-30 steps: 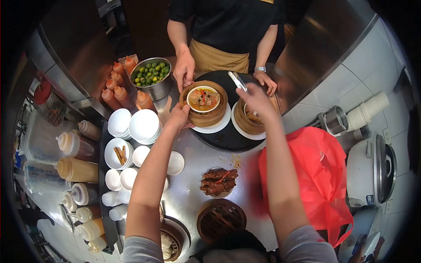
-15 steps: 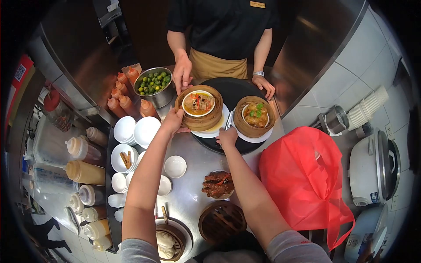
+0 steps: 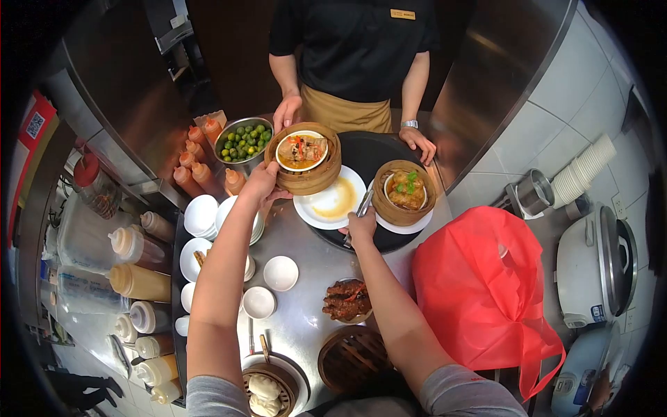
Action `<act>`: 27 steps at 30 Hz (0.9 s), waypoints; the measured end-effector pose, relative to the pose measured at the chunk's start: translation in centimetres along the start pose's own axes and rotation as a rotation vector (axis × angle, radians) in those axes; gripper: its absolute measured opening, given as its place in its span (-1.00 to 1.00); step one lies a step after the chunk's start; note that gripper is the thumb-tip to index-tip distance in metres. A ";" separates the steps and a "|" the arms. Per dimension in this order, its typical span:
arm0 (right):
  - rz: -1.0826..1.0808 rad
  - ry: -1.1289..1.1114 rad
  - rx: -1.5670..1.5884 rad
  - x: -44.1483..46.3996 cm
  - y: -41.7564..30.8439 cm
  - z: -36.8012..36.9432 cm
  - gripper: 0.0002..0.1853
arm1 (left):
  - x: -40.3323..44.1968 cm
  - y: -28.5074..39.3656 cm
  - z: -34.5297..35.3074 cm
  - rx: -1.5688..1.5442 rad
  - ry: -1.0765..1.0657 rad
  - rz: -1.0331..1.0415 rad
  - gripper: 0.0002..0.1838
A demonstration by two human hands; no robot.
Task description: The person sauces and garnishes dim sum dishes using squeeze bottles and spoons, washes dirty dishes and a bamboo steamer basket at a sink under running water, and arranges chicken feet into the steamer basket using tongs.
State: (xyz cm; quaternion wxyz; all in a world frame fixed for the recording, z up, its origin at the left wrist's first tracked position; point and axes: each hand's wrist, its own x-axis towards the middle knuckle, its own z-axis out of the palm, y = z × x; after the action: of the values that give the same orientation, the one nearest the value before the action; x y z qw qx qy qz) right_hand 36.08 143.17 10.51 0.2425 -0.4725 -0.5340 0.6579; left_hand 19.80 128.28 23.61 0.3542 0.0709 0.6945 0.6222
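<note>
My left hand (image 3: 262,182) is closed on the near-left wall of a bamboo steamer (image 3: 306,182) with a white bowl of meat, sauce and red chili. The steamer is off its white plate (image 3: 353,182), which shows a brown sauce stain. Metal tongs (image 3: 365,201) are gripped in my right hand (image 3: 360,228), beside the plate's right edge; whether the hand touches the plate I cannot tell. Just right of the tongs, a second bamboo steamer (image 3: 425,174) holds a bowl topped with green herbs. A black round tray (image 3: 368,144) lies beneath.
Across the counter stands a person (image 3: 354,55), one hand by the held steamer, the other at the tray. Limes fill a metal bowl (image 3: 240,165); sauce bottles (image 3: 141,281) line the left. A red bag (image 3: 479,285), braised meat (image 3: 347,300) and a steamer of buns (image 3: 264,389) are nearer me.
The held steamer has moved left and up, uncovering more of the stained plate. My left hand has moved with it. The tongs stay in my right hand.
</note>
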 end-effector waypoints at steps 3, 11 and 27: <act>-0.029 -0.037 0.049 -0.1 0.5 0.1 -0.46 | -0.1 1.1 -0.3 0.026 0.030 -0.003 -0.54; -0.036 -0.147 0.132 -3.4 -1.7 -2.0 -0.40 | -0.2 2.6 -0.9 0.016 0.052 0.007 -0.53; -0.072 -0.183 0.020 -17.5 -5.0 -15.7 -0.58 | 0.0 2.7 2.0 -0.068 -0.027 0.140 -0.46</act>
State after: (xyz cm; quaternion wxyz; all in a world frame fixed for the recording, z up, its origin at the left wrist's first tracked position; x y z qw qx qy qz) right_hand 56.61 137.77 21.75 0.2208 -0.3885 -0.5639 0.6945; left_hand 20.06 130.47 26.15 0.3215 0.1153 0.6614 0.6678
